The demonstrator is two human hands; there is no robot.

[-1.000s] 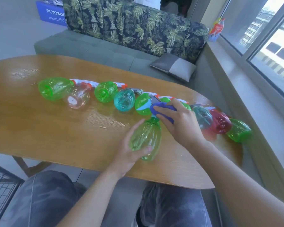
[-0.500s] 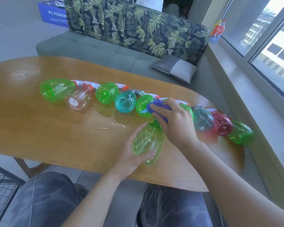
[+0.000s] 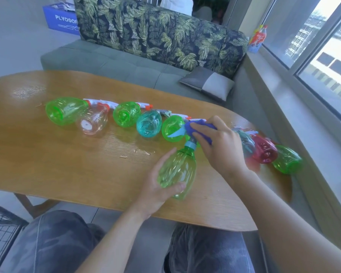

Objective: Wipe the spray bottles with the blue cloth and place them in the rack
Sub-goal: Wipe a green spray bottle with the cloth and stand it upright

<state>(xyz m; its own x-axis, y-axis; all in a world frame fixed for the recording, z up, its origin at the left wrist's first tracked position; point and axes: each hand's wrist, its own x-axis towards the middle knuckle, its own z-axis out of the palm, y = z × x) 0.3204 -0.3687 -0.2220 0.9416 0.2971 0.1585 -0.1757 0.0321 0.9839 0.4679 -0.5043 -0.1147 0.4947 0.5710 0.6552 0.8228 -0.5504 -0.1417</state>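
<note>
Near the middle of the frame, the left hand point(image 3: 159, 186) grasps the belly of a transparent light-green plastic spray bottle point(image 3: 178, 172), with the fingers curled under it and the thumb across its lower part. This bottle lies tilted at the near side of the oval wooden table point(image 3: 47, 154), its pale blue neck pointing up toward the row behind it. Just above the neck, the right hand point(image 3: 221, 147) clenches a bunched blue cloth point(image 3: 193, 128) around the head of the bottle, so the sprayer itself is hidden.

Behind the hands, a row of other spray bottles lies on its side across the table. From the left of the frame there are a large green bottle point(image 3: 64, 113), a clear colourless bottle point(image 3: 95, 122), a second green bottle point(image 3: 126, 114), a teal bottle point(image 3: 149, 124) and a third green bottle point(image 3: 172, 129) touching the cloth. To the right of the right hand lie a blurred teal bottle point(image 3: 246, 143), a red bottle point(image 3: 264, 151) and one more green bottle point(image 3: 286, 159) near the table's right end.

At the top of the frame stands a grey sofa with a leaf-pattern back point(image 3: 156, 36), with a small grey cushion point(image 3: 208, 83) on its seat.
</note>
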